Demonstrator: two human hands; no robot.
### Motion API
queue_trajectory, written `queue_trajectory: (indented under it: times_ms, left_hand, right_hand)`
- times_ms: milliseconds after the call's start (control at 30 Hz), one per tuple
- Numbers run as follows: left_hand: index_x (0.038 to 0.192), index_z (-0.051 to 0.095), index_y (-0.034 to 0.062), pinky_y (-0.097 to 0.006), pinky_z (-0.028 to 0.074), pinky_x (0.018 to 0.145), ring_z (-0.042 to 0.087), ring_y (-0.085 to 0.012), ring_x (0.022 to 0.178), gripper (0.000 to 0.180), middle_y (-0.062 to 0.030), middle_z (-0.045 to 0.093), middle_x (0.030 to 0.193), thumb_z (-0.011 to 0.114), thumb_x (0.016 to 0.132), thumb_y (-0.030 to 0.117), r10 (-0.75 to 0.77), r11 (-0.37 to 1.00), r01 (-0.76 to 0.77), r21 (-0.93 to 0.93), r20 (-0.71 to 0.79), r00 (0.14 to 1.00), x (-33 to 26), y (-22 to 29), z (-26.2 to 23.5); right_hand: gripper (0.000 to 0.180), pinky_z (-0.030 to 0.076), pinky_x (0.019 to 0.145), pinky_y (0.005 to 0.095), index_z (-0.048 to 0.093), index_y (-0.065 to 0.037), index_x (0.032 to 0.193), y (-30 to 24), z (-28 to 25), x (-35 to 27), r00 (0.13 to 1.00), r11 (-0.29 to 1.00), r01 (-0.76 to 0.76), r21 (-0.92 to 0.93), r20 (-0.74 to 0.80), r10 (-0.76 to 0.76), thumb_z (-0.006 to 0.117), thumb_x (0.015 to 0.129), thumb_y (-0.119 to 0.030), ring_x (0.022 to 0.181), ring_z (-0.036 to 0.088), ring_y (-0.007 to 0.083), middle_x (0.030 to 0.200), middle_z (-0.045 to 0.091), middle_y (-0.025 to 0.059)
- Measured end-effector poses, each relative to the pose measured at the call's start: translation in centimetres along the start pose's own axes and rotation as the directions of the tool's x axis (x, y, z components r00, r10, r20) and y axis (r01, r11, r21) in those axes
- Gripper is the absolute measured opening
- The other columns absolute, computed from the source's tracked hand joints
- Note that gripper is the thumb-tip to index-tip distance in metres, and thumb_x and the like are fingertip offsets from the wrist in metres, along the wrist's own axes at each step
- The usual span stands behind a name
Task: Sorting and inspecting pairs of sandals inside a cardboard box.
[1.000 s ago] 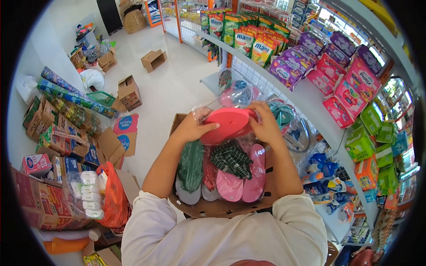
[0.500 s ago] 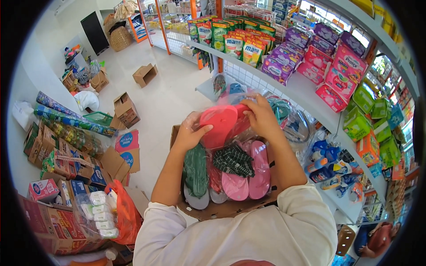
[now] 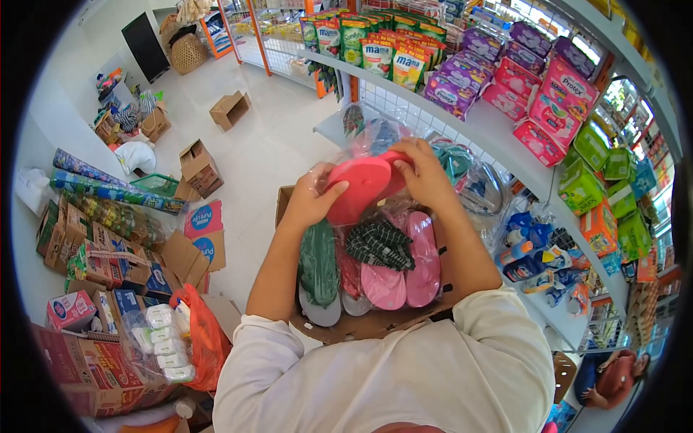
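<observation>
A pair of red flip-flops (image 3: pixel 359 189), with clear plastic wrap about it, is held up between my two hands above an open cardboard box (image 3: pixel 339 333). My left hand (image 3: pixel 312 198) grips the left edge, thumb on top. My right hand (image 3: pixel 420 172) is closed on the upper right part. In the box below lie a wrapped dark green flip-flop (image 3: pixel 318 261) over a grey sole, and two pink flip-flops (image 3: pixel 421 260) at the right. A black checked cloth (image 3: pixel 380 244) rests on top of them.
Shelving with wrapped slippers (image 3: pixel 453 160), detergent pouches (image 3: pixel 379 56) and purple and pink packs (image 3: pixel 498 97) curves along the right. Cardboard cartons (image 3: pixel 201 169) stand on the floor to the left, near an orange plastic bag (image 3: pixel 204 339). Another person (image 3: pixel 617 379) is at the lower right.
The red flip-flops have tilted a little and their plastic wrap has shifted. Both hands have moved up slightly and keep their grip.
</observation>
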State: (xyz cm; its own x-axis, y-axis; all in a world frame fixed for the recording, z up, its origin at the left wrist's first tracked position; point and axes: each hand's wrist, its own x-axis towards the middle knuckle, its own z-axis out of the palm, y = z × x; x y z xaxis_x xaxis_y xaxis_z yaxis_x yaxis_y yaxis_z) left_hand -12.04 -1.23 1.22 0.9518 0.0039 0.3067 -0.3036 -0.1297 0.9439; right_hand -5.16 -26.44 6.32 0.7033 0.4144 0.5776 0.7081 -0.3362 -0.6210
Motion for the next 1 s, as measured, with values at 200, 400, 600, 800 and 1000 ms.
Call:
queue_trajectory:
  times_ms: [200,400,600,800,1000]
  left_hand:
    - [0.117,0.058,0.0007,-0.038,0.048,0.095,0.063,-0.016,0.095,0.037,-0.0072,0.066,0.103,0.074,0.09,0.021,-0.111,0.994,0.111,0.002,0.024,0.994,-0.8,-1.0,-0.9]
    - [0.12,0.059,0.0075,-0.064,0.002,0.115,0.061,-0.0287,0.109,0.055,-0.0084,0.066,0.108,0.069,0.087,0.051,-0.115,0.751,0.12,0.649,-0.051,0.992,-1.6,0.1,-3.4]
    - [0.114,0.058,0.0081,-0.064,0.006,0.115,0.063,-0.027,0.099,0.055,-0.0074,0.066,0.095,0.062,0.09,0.057,-0.277,0.681,0.276,0.678,-0.111,0.954,-1.2,-0.4,-3.0]
    - [0.108,0.055,0.0084,-0.054,0.033,0.108,0.067,-0.0242,0.08,0.05,-0.0083,0.066,0.077,0.064,0.09,0.055,-0.319,0.663,0.287,0.691,-0.086,0.944,0.3,-4.3,-4.0]
    - [0.108,0.063,0.0009,-0.034,0.051,0.064,0.065,-0.0193,0.071,0.047,-0.0128,0.067,0.077,0.076,0.085,0.04,-0.089,0.899,0.127,0.419,-0.11,0.99,2.4,-9.3,-3.2]
  right_hand:
    - [0.034,0.047,0.094,0.0357,0.065,-0.007,0.121,0.8,0.5,-0.6,0.991,0.982,-0.096,0.163,0.113,0.078,0.067,0.088,-0.005,0.11,0.059,0.0264,0.115,0.061,0.0126]
    - [0.066,0.045,0.102,0.041,0.047,-0.009,0.14,2.8,0.8,-0.6,0.992,0.991,-0.098,0.085,0.089,0.091,0.076,0.081,-0.016,0.12,0.057,0.0353,0.133,0.057,0.0182]
    - [0.068,0.046,0.101,0.0411,0.046,-0.005,0.136,6.9,1.5,-0.9,0.988,0.997,-0.063,0.038,0.146,0.057,0.08,0.077,-0.017,0.119,0.059,0.0347,0.125,0.061,0.0199]
    - [0.052,0.048,0.095,0.0483,0.053,-0.005,0.12,10.8,0.5,-0.3,0.88,0.867,-0.423,-0.264,0.106,0.462,0.076,0.079,-0.028,0.108,0.063,0.0385,0.119,0.065,0.0183]
    - [0.048,0.05,0.093,0.0475,0.061,-0.01,0.12,15.7,1.0,-1.5,0.721,0.782,-0.477,-0.403,0.33,0.61,0.074,0.079,-0.029,0.108,0.064,0.0364,0.116,0.067,0.017]
